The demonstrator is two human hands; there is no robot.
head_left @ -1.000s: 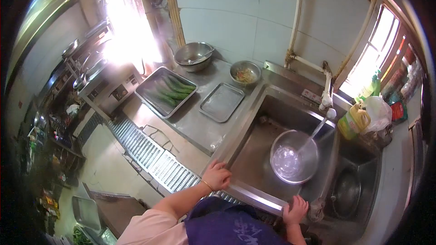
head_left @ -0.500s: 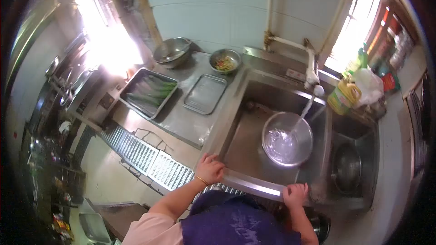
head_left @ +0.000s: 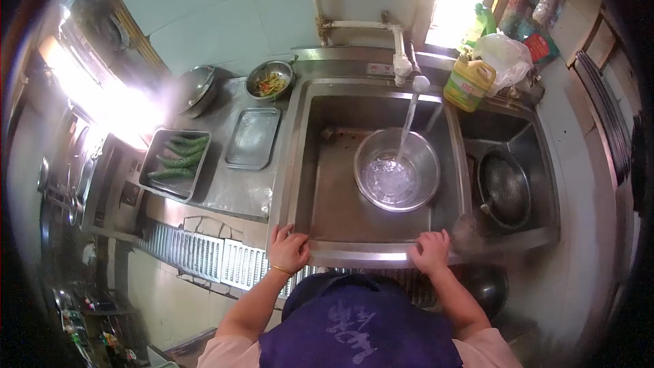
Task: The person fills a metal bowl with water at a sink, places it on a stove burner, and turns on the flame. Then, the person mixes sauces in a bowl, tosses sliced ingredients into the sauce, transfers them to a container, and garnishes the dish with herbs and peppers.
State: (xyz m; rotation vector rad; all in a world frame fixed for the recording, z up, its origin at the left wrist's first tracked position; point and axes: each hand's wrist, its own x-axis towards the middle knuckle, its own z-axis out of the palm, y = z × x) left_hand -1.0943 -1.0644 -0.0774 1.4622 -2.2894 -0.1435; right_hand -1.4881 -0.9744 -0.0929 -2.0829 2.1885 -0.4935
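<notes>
My left hand (head_left: 289,250) rests at the front left corner of the steel sink (head_left: 294,184), its fingers curled over the edge. Farther right along the same front edge, my right hand (head_left: 430,251) also has its fingers bent over the rim. Inside the large basin stands a round metal bowl (head_left: 431,180), apart from both hands. Water from the white faucet (head_left: 421,84) falls into this bowl, and the water (head_left: 391,178) in it is churning. The undersides of my fingers are hidden.
Left of the sink, a counter holds a tray of green cucumbers (head_left: 180,161), a shallow metal tray (head_left: 253,138), a bowl of cut vegetables (head_left: 270,82) and another bowl (head_left: 197,93). A dark wok-like pan (head_left: 504,187) lies in the right basin. Behind it stands a yellow jug (head_left: 470,84).
The camera view has turned, so the sink and counter sit farther left in the picture. Both hands stay on the sink's front edge. Water keeps running into the bowl.
</notes>
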